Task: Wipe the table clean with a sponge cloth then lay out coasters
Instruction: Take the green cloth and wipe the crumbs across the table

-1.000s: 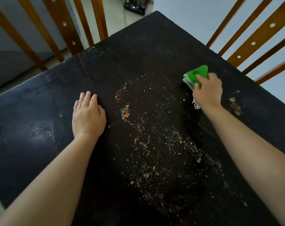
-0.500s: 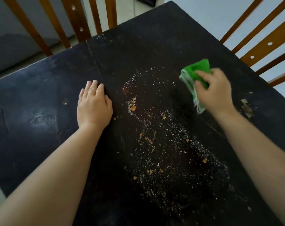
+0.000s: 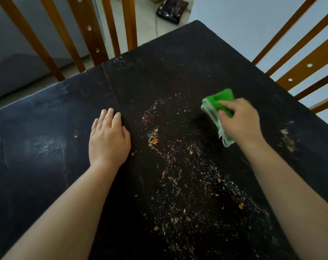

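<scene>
A dark wooden table fills the view. Crumbs and white specks lie scattered in a band from its middle toward the near right. My right hand grips a folded green sponge cloth and holds it down on the table at the far right end of the crumbs. My left hand rests flat on the table, fingers straight, just left of the crumbs. No coasters are in view.
Wooden chair backs stand behind the far left edge and along the right edge. A pale worn patch marks the table right of my right hand. A dark box lies on the floor beyond.
My right hand has slid the green cloth left and toward me, closer to the crumbs. My left hand has stayed flat in place. The camera has tilted.
</scene>
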`<state>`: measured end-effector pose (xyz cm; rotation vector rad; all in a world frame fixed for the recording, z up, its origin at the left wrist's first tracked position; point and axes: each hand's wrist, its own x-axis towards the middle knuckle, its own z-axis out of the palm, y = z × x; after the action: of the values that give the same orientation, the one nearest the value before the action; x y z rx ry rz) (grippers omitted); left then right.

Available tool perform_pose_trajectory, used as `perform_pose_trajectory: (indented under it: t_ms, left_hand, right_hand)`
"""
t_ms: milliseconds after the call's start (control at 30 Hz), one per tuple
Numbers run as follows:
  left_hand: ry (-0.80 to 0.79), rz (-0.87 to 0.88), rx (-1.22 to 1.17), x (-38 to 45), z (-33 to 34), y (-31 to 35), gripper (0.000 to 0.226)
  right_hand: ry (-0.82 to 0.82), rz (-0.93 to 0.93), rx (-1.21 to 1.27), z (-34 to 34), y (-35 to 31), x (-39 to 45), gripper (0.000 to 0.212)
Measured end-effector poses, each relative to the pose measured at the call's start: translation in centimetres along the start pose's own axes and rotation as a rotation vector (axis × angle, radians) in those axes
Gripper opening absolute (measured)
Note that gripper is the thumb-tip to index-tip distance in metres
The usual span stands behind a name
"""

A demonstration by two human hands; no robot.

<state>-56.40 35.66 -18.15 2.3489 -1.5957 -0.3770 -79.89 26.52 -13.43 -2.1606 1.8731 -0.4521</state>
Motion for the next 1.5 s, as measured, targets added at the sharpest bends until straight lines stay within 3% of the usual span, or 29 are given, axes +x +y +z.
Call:
perform_pose_trajectory:
  t_ms: [67, 233, 333, 433, 500, 700, 900, 1100, 1267, 1500]
  left_hand:
    - [-0.003, -0.003, -0.003, 0.0, 0.0, 0.0, 0.045]
    - [0.000, -0.013, -0.022, 0.0, -0.2, 0.1, 0.045]
    - [-0.009, -0.014, -0.017, 0.0, -0.2, 0.1, 0.045]
    - [0.010, -0.007, -0.020, 0.1, 0.0, 0.0, 0.045]
    - [0.014, -0.005, -0.019, 0.1, 0.1, 0.0, 0.045]
    - [0.019, -0.019, -0.024, 0.1, 0.1, -0.1, 0.045]
    - [0.018, -0.022, -0.028, 0.4, 0.1, -0.1, 0.045]
    - [0.010, -0.021, -0.032, 0.3, 0.1, -0.2, 0.046]
    - [0.009, -0.017, -0.030, 0.2, 0.1, -0.3, 0.046]
    - [-0.008, -0.029, -0.015, 0.2, -0.1, 0.0, 0.047]
  right_hand:
    - [0.026, 0.026, -0.035, 0.3, -0.2, 2.3, 0.036]
    - [-0.085, -0.020, -0.197, 3.5, -1.4, 4.3, 0.036]
    - [-0.152, -0.159, -0.203, 3.5, -2.1, 1.7, 0.036]
    - [-0.359, -0.387, -0.242, 1.6, -2.7, -0.9, 0.036]
    - [-0.447, -0.437, -0.227, -0.1, -3.1, -0.8, 0.036]
    - [-0.085, -0.320, -0.135, 1.7, -3.8, 7.0, 0.036]
    - [-0.133, -0.291, -0.273, 5.4, -4.4, 9.4, 0.043]
    - [-0.403, -0.624, -0.225, 3.4, -2.2, 3.6, 0.045]
    - [-0.677, -0.641, -0.206, -1.6, -3.0, 0.8, 0.037]
    - [-0.310, -0.542, -0.114, 2.9, -8.5, 7.8, 0.043]
